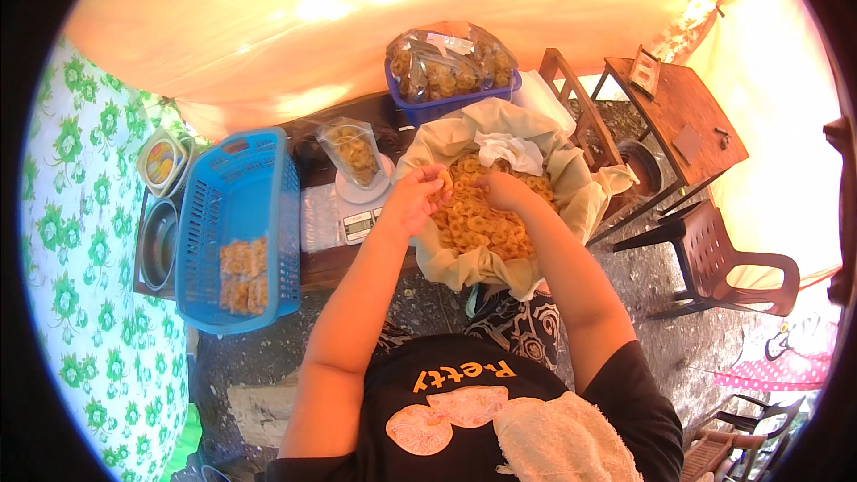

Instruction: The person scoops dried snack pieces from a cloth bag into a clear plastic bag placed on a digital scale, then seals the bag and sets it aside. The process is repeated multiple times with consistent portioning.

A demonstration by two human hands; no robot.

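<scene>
A cloth-lined basin [464,263] in front of me is heaped with yellow fried chips [478,223]. My left hand [418,196] is closed on a few chips at the heap's left edge. My right hand [502,189] rests fingers-down in the heap, closed around chips. Left of the basin a clear plastic bag [354,152] partly filled with chips stands upright on a small white kitchen scale [360,210].
A blue plastic basket [234,214] holding two filled packets sits at left. A blue crate [446,103] of bagged chips stands behind the basin. Metal bowls [161,241] lie far left. A wooden table [678,120] and brown plastic chair [723,263] stand at right.
</scene>
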